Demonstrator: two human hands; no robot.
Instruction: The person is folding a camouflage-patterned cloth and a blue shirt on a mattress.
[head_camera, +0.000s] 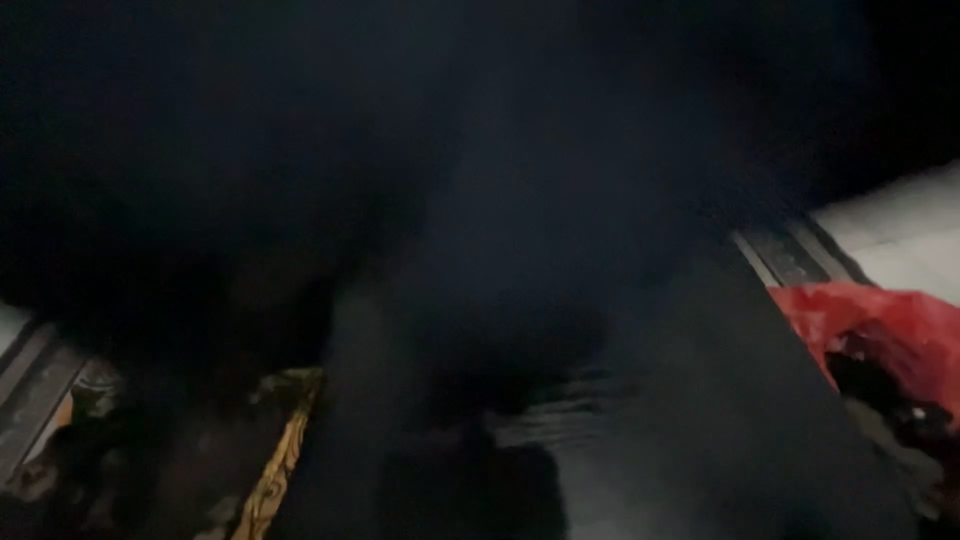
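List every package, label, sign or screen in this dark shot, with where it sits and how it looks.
Crumpled red plastic bag: right edge, beside a pale tiled floor; open, its contents dark and unclear.
Yellow patterned strip: lower left, slanted; too dark to tell what it is.
No labels, signs or screens can be made out.

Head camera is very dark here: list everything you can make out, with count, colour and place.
Dark mass: one, black, fills the upper and middle frame; too dark and blurred to identify.
Red bag-like thing: one, red, right edge, with dark contents.
Tiled surface: one, pale grey, upper right.
Track-like rails: one set, dark grey, beside the pale tiles at right.
Patterned strip: one, yellow-gold, lower left, running diagonally.
Rail-like edge: one, grey, far left.
Person's hands: neither can be made out in the dark.
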